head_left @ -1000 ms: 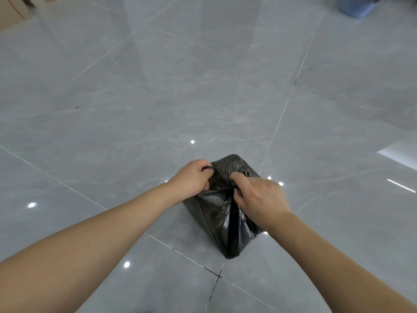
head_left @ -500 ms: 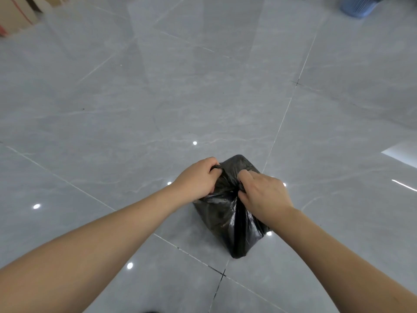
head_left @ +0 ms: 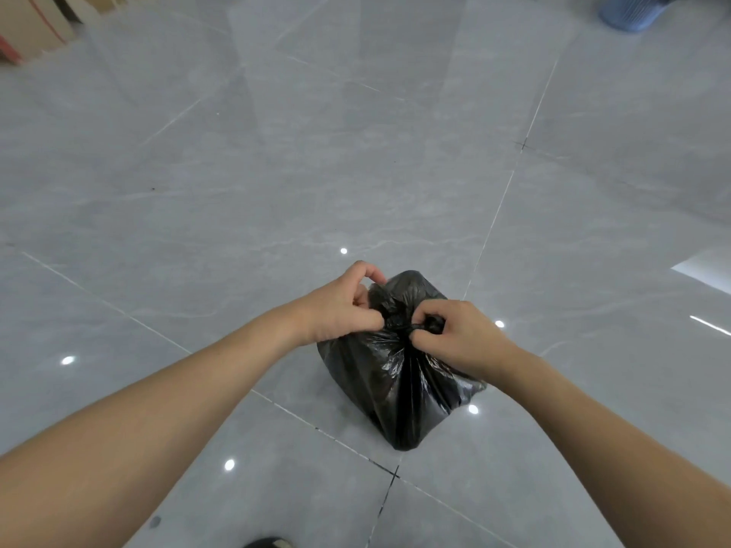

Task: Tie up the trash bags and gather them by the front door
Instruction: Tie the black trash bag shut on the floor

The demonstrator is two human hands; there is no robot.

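Note:
A small black trash bag (head_left: 399,385) stands on the grey tiled floor in the lower middle of the head view. Its top is gathered into a twisted neck between my hands. My left hand (head_left: 342,306) pinches the plastic on the left side of the neck, index finger arched above it. My right hand (head_left: 459,336) grips the bunched end on the right side, fingers curled around it. The knot itself is mostly hidden by my fingers.
Glossy grey floor tiles (head_left: 277,183) spread all around. Cardboard boxes (head_left: 35,29) stand at the far left corner. A blue ribbed bin (head_left: 633,11) sits at the far right top edge. A dark shoe tip (head_left: 267,543) shows at the bottom edge.
My hands have drawn slightly apart along the bag's neck. The right hand has shifted to the right, and the twisted plastic now shows between the hands.

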